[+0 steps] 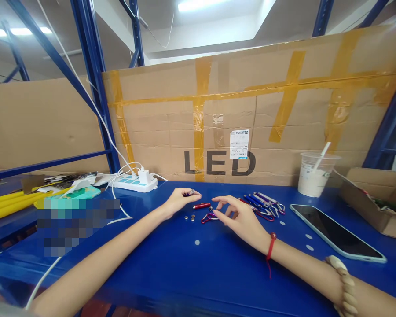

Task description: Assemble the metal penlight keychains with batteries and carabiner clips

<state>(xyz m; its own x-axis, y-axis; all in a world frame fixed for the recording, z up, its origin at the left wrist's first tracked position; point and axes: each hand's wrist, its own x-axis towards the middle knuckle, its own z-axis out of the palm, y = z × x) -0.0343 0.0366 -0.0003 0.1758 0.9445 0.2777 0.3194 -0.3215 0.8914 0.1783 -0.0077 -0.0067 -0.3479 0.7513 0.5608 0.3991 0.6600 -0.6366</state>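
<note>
My left hand [178,200] is closed around a small dark purple metal tube [188,193], its fingers wrapping most of it. To the right, my right hand [237,215] hovers with fingers apart and curved, holding nothing that I can see. Between the hands lies a red metal tube [202,205] like a small torch body. Just below it, a red carabiner [204,219] and a purple clip lie close to my right fingertips. Small round silver pieces [193,217], perhaps button cells, rest in front of my left hand. Beyond my right hand is a group of blue, red and purple tubes [255,201] with carabiners.
On the right are a phone [338,231], a plastic cup with a straw [317,174] and an open cardboard box [376,202]. A white power strip [135,181] with cables stands at the back left. Cardboard [171,127] walls the blue table's [171,273] rear.
</note>
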